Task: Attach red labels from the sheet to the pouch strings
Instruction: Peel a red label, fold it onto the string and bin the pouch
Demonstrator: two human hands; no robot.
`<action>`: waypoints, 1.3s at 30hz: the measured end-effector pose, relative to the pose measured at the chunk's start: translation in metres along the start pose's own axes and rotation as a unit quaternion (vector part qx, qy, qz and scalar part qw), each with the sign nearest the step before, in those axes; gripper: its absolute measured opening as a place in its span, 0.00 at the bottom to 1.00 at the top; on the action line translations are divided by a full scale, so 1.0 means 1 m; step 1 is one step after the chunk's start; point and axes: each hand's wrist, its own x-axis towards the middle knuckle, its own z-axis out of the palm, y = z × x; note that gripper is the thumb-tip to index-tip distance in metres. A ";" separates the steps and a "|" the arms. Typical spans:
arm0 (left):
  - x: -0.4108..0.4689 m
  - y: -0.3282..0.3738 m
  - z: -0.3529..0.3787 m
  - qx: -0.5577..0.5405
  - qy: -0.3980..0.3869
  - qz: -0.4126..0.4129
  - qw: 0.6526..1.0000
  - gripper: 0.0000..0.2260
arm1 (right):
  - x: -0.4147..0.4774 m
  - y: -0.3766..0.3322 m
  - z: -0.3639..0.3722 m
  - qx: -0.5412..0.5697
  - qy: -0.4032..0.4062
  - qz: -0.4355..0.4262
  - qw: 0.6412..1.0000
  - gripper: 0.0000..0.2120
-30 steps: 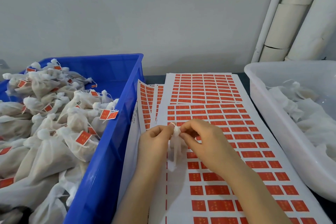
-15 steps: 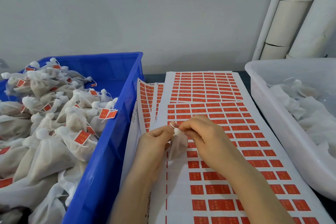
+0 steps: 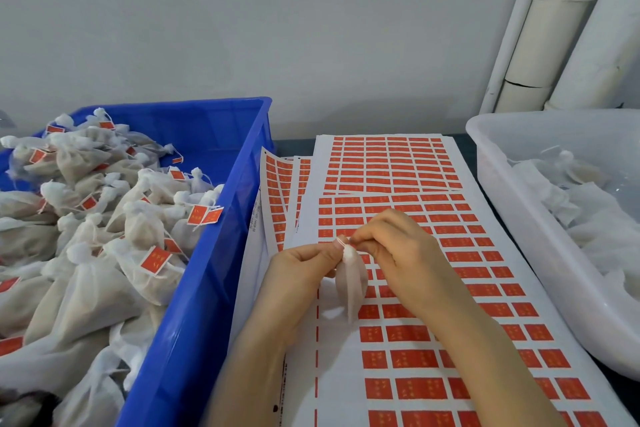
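A small white mesh pouch (image 3: 350, 284) hangs above the label sheet (image 3: 450, 340), which carries rows of red labels. My left hand (image 3: 304, 274) pinches the pouch's gathered top between thumb and fingers. My right hand (image 3: 398, 253) meets it from the right, its fingertips pinching at the same tied neck and string. Whether a red label sits between the fingers cannot be made out. More label sheets (image 3: 388, 163) lie fanned underneath and behind.
A blue crate (image 3: 221, 253) on the left is heaped with white pouches bearing red tags (image 3: 156, 260). On the right stands a translucent white tub (image 3: 526, 236) with untagged pouches (image 3: 588, 204). White pipes (image 3: 554, 28) run up the wall at back right.
Both hands and the pouch have lifted slightly and stayed together at its neck; the pouch body has turned a little as it hangs. The fingers keep working at the string.
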 end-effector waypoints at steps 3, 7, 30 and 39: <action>-0.001 -0.001 0.000 -0.016 -0.010 0.007 1.000 0.07 | -0.001 0.000 -0.001 0.010 0.021 -0.017 1.000 0.05; 0.000 -0.003 -0.002 -0.022 -0.028 0.025 0.999 0.07 | 0.000 -0.002 -0.001 0.032 0.023 -0.042 0.998 0.07; -0.001 -0.002 0.008 -0.004 -0.027 0.046 0.999 0.08 | 0.002 -0.007 0.010 0.277 -0.041 0.192 0.940 0.08; -0.006 0.002 0.013 -0.057 -0.005 0.046 0.997 0.09 | 0.002 -0.004 0.012 0.289 -0.047 0.225 0.929 0.09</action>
